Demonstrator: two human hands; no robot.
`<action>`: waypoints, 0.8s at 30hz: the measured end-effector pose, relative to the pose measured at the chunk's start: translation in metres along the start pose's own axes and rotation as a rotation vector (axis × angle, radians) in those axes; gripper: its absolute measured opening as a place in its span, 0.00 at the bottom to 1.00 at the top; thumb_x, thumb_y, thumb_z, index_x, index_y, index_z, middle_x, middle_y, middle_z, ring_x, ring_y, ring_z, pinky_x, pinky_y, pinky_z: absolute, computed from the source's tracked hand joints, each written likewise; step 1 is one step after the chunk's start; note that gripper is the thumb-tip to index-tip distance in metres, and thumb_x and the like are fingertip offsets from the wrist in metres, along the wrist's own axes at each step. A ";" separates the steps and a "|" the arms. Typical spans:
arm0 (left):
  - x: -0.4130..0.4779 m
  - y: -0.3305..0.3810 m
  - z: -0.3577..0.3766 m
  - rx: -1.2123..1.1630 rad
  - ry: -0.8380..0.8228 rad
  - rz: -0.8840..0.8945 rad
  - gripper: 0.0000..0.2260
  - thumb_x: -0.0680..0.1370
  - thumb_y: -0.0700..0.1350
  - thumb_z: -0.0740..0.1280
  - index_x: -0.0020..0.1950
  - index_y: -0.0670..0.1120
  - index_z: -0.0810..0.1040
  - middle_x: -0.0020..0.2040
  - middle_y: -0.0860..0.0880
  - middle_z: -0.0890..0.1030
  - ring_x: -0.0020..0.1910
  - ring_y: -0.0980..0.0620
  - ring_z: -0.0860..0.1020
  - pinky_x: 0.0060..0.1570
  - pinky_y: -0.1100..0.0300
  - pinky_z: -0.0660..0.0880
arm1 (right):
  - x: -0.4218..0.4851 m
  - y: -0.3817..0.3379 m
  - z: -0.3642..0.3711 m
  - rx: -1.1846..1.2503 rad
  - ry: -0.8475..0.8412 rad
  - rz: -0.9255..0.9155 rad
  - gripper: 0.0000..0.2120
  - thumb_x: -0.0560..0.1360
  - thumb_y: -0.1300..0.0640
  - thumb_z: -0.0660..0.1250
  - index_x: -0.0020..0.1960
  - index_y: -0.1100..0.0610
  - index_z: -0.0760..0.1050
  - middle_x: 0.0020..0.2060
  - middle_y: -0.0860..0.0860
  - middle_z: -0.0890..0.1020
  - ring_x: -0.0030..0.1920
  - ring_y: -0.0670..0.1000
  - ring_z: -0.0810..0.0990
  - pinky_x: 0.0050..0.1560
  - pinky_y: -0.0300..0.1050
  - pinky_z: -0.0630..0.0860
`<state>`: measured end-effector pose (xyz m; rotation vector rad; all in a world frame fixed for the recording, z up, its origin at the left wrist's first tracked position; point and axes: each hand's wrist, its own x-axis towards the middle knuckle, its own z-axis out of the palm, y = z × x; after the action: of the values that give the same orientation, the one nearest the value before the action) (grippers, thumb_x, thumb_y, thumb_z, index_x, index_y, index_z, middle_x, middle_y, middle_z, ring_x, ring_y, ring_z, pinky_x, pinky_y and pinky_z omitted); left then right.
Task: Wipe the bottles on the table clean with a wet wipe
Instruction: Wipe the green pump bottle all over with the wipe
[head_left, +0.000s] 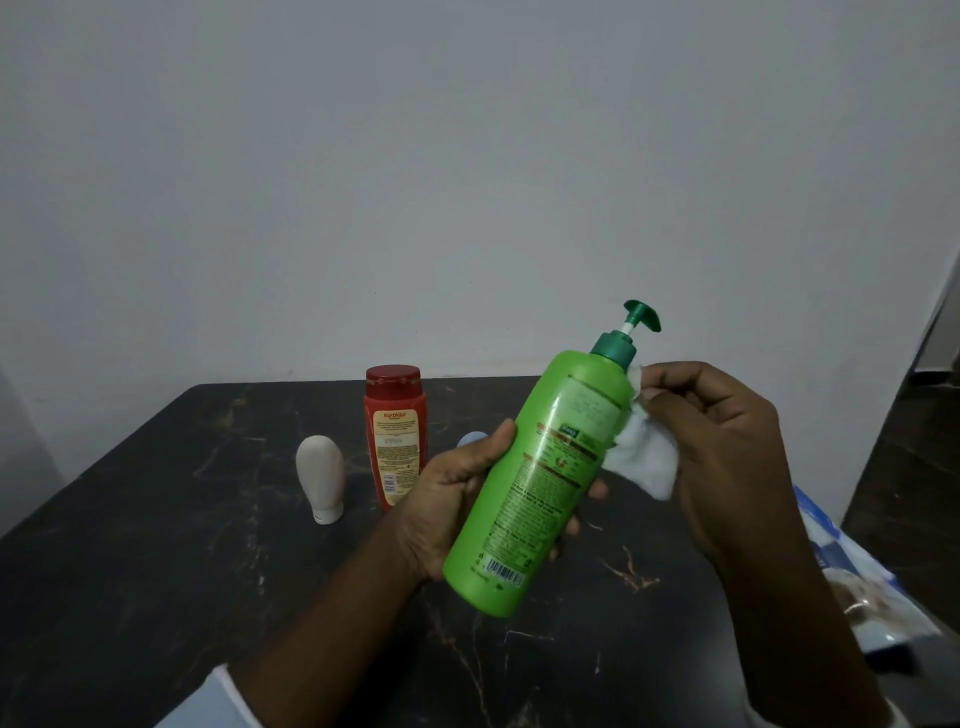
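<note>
The left hand (449, 506) grips a bright green plastic pump bottle (540, 478) round its lower body, tilted above the dark marbled table (156, 545). The right hand (727, 447) pinches a crumpled white wet wipe (641, 462) against the bottle's right side — just below the dark green pump collar. Beyond the left hand stand a red plastic bottle (396, 436) and a white upturned tube (320, 478) — apart from each other.

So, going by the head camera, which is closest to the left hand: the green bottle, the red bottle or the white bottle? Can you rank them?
1. The green bottle: held in the left hand itself, lifted and tilted.
2. The red bottle: standing just behind the hand, slightly to its left.
3. The white bottle: standing farther left on the table.
</note>
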<state>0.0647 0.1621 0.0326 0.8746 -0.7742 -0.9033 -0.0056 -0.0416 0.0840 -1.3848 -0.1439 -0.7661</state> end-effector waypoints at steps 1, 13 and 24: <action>0.000 0.000 0.000 0.004 0.027 0.013 0.32 0.84 0.59 0.62 0.80 0.38 0.64 0.70 0.31 0.72 0.56 0.38 0.79 0.55 0.45 0.76 | -0.002 -0.001 0.000 -0.181 0.012 -0.130 0.10 0.75 0.69 0.66 0.45 0.56 0.81 0.42 0.50 0.84 0.47 0.50 0.83 0.51 0.49 0.81; 0.001 0.010 0.013 -0.083 0.161 0.120 0.29 0.79 0.59 0.69 0.70 0.38 0.76 0.56 0.33 0.83 0.49 0.35 0.85 0.47 0.44 0.83 | -0.025 -0.005 0.023 -0.732 -0.132 -0.708 0.12 0.73 0.72 0.68 0.53 0.62 0.81 0.51 0.54 0.81 0.54 0.53 0.79 0.54 0.48 0.76; 0.037 0.036 0.038 -0.034 0.348 0.107 0.22 0.81 0.59 0.63 0.59 0.44 0.86 0.48 0.43 0.86 0.44 0.46 0.84 0.47 0.51 0.81 | -0.031 -0.016 0.026 -0.711 -0.073 -0.696 0.11 0.73 0.71 0.69 0.51 0.60 0.83 0.50 0.52 0.83 0.52 0.53 0.81 0.53 0.47 0.77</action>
<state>0.0598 0.1299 0.0878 0.9208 -0.4970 -0.6449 -0.0295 -0.0054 0.0868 -2.0731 -0.4585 -1.4328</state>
